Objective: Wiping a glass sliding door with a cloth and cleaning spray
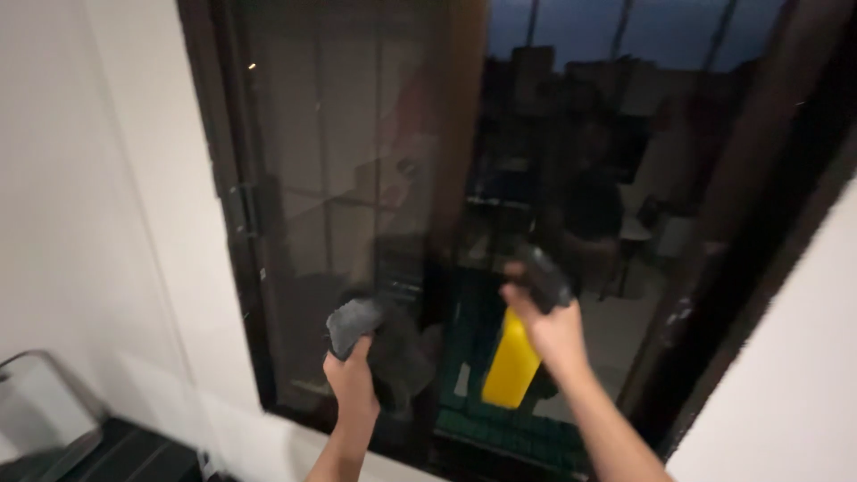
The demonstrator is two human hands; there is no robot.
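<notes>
1. Head view: a dark window pane (375, 178) is seen in a black frame (234, 214), set in a white wall (89, 196).
2. The left hand (351, 379) is clamped around a grey cloth (357, 319), which is pressed against the lower part of the pane, near the frame's bottom edge.
3. The right hand (555, 330) is closed around the black trigger head of a yellow spray bottle (511, 364); the bottle is held tilted in front of the glass, right of the cloth.
4. The two hands are held apart, each gripping its own thing.
5. Faint reflections of a room are seen in the glass.
6. A shiny, curved object (45, 402) is seen at the lower left corner, below the wall; what it is cannot be told.
</notes>
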